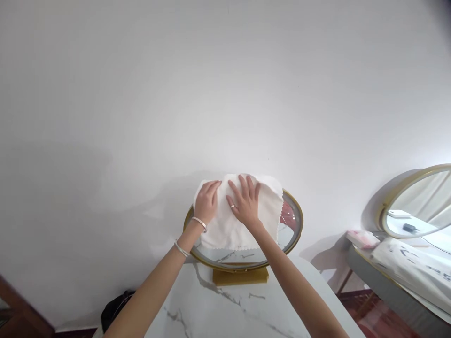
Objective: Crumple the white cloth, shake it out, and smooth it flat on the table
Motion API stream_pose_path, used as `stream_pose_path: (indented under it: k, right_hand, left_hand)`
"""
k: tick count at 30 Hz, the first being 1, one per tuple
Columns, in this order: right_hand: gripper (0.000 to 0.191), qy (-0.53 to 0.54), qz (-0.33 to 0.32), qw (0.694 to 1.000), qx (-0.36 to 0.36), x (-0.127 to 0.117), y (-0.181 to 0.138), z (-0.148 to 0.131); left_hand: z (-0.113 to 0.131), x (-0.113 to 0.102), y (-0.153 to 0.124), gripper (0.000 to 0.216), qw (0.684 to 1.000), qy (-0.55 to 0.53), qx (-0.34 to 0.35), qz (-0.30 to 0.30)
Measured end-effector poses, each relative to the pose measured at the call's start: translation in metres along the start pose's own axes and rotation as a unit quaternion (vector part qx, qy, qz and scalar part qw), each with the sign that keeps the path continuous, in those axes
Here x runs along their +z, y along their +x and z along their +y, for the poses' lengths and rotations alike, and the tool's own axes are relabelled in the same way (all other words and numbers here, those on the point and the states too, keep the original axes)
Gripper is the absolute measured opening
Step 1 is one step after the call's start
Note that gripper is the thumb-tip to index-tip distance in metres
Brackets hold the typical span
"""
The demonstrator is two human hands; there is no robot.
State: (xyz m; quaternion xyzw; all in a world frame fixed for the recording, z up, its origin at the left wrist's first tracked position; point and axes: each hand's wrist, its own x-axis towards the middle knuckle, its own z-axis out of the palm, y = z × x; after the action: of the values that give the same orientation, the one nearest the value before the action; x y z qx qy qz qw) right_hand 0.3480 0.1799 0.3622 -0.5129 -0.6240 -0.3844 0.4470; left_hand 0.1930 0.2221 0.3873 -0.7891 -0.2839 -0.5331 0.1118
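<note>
"Cloth [230, 232], white, with a scalloped edge: where do we have it?"

"Spread over the oval mirror [298, 225], covering it from about ten o'clock round to one and reaching down past the centre. We see uncovered glass from three o'clock, through six, to about eight."

"And our left hand [206, 203]?"

"On the cloth at about ten o'clock on the mirror, fingers bent and close together. We cannot tell whether that grip pinches the fabric or only presses on it. Two bracelets [199, 222] circle that arm near the wrist."

"Our right hand [245, 205]?"

"Near twelve o'clock, laid on the cloth with a wide grip: the fingers are spread, their tips toward the top edge. We see a ring [232, 206] on the thumb."

"What carries the mirror?"

"A gold base [240, 277] at its six o'clock, standing on our white, grey-veined table [207, 314]."

"Farther out?"

"At three o'clock in our view we have a second mirror [419, 211]. Toward four, a pink-and-white packet [362, 238] and a white printed bag [412, 258] lie on another table [387, 286]. Between seven and eight, we see a black item [114, 307], too hidden to identify."
</note>
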Motion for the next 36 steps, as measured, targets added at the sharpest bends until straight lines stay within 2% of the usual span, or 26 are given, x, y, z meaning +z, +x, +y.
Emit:
stream_pose_path:
  k: [3, 6, 12, 15, 18, 21, 24, 27, 30, 33, 34, 36]
  right_hand:
    - [0.043, -0.008, 0.002, 0.998, 0.059, -0.003, 0.0, 0.024]
    - [0.043, -0.019, 0.042, 0.988, 0.147, -0.012, -0.005, 0.055]
    - [0.05, -0.024, 0.112, 0.943, 0.312, -0.024, -0.048, 0.104]
    - [0.053, -0.02, 0.12, 0.933, 0.339, -0.026, -0.059, 0.108]
    - [0.052, -0.039, 0.117, 0.949, 0.289, -0.025, -0.048, 0.097]
    - [0.048, -0.051, 0.112, 0.974, 0.192, -0.013, -0.021, 0.072]
    - [0.045, -0.028, 0.077, 0.993, 0.09, 0.011, 0.005, 0.039]
    - [0.045, 0.002, 0.001, 1.0, -0.025, 0.04, 0.018, 0.005]
    - [0.047, 0.028, -0.06, 0.984, -0.166, 0.06, 0.007, -0.018]
    - [0.048, 0.079, -0.116, 0.94, -0.311, 0.065, -0.03, -0.026]
    - [0.046, 0.106, -0.139, 0.925, -0.338, 0.063, -0.044, -0.027]
    - [0.038, 0.148, -0.182, 0.919, -0.317, 0.058, -0.07, -0.028]
  left_hand:
    - [0.013, 0.012, 0.004, 0.05, 0.992, 0.083, 0.062, -0.066]
    - [0.032, 0.031, 0.025, 0.047, 0.981, 0.133, 0.104, -0.097]
    - [0.082, 0.083, 0.064, 0.029, 0.964, 0.102, 0.208, -0.134]
    - [0.087, 0.09, 0.067, 0.023, 0.969, 0.062, 0.208, -0.119]
    - [0.069, 0.073, 0.06, 0.023, 0.984, 0.026, 0.166, -0.062]
    - [0.033, 0.042, 0.041, 0.028, 0.996, -0.003, 0.087, -0.009]
    - [-0.013, 0.016, 0.003, 0.035, 0.999, -0.033, 0.011, 0.013]
    - [-0.051, 0.007, -0.049, 0.043, 0.995, -0.049, -0.081, 0.044]
    - [-0.071, 0.014, -0.1, 0.051, 0.977, -0.048, -0.185, 0.098]
    - [-0.077, 0.028, -0.141, 0.054, 0.958, -0.054, -0.25, 0.13]
    - [-0.076, 0.032, -0.153, 0.055, 0.955, -0.055, -0.26, 0.134]
    - [-0.075, 0.039, -0.172, 0.058, 0.953, -0.047, -0.264, 0.14]
